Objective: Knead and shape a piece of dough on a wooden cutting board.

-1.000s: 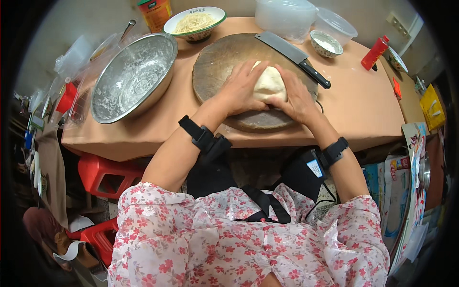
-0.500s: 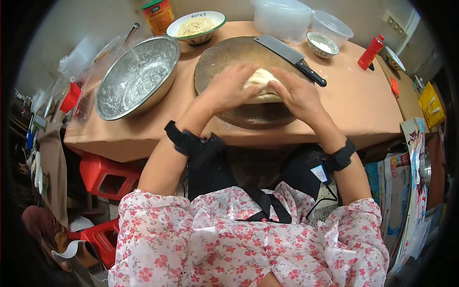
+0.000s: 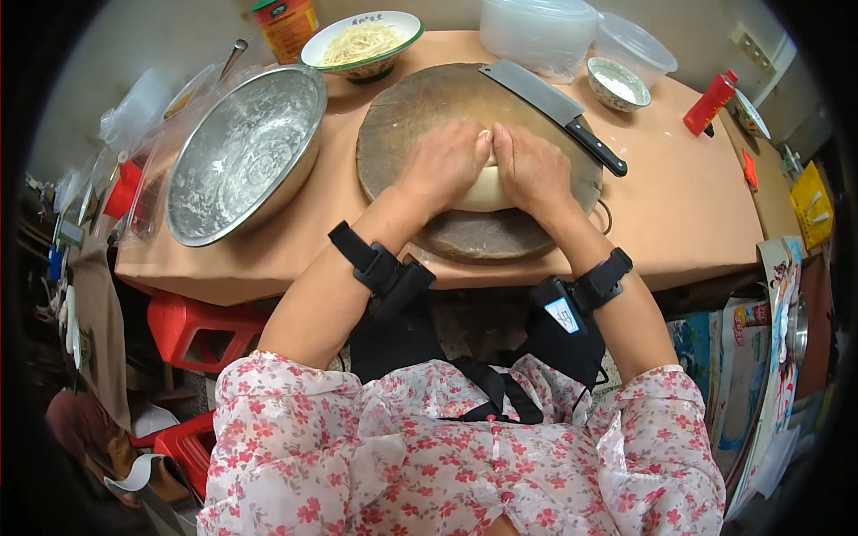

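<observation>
A pale lump of dough (image 3: 487, 195) lies on the round wooden chopping board (image 3: 487, 237). My left hand (image 3: 444, 163) and my right hand (image 3: 531, 165) press on it side by side, fingers curled over its far side and thumbs almost meeting. Most of the dough is hidden under them; its smooth near edge shows between my wrists. A cleaver (image 3: 541, 96) with a black handle rests across the board's far right part, just beyond my right hand.
Left of the board stands a big metal bowl (image 3: 207, 192) dusted with flour. Behind are a bowl of shredded pale food (image 3: 362, 45), a small bowl of white powder (image 3: 618, 84) and clear plastic tubs (image 3: 536, 40). A red bottle (image 3: 710, 103) stands at the right.
My hands have closed in from the sides of the dough onto its top, fingers curling and thumbs coming together. The whole view has shifted slightly.
</observation>
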Tool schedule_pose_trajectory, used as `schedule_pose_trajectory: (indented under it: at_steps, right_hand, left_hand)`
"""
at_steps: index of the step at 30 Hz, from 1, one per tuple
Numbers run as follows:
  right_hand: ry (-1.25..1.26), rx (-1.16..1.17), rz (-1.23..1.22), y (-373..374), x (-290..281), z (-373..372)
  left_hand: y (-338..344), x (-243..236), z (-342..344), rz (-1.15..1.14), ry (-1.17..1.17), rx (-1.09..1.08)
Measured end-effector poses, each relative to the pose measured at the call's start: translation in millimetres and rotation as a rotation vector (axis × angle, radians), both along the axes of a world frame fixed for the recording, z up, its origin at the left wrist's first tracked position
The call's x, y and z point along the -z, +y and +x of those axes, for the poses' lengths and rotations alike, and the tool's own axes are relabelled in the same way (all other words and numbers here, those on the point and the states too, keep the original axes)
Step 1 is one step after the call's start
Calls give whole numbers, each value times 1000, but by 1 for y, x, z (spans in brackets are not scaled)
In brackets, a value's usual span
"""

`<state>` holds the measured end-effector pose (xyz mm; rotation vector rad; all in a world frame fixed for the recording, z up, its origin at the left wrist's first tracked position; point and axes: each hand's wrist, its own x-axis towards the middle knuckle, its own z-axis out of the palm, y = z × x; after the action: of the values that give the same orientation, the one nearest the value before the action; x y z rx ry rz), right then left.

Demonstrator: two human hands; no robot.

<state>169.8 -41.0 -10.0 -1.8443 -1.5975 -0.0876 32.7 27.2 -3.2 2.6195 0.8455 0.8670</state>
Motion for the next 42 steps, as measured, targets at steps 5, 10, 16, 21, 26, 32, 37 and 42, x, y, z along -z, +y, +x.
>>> schedule_pose_trajectory:
  at_steps: [5,10,16,21,26,32,37,42]
  right_hand:
    - [-54,33,-165,35,1,24]
    - [-38,67,-9,38,14,23]
    - [-72,-153,211,-11,24,22]
    - [-302,-249,326,-52,10,14]
    - [-415,-268,320,-67,19,12]
    - [-325,-244,286,-43,22,17]
    - [-232,-176,195,-14,21,26]
    - [-52,-147,121,17,13,36]
  left_hand:
    - [25,-11,18,-107,232,-93]
    - [26,-4,16,-118,130,-83]
    - [5,2,-8,-101,-29,82]
    - [-21,14,-31,267,-124,177]
    - [-52,28,-32,485,36,1]
    - [-25,26,-19,389,31,30]
    - [5,8,-6,266,29,71]
    - [35,-13,10,-34,112,64]
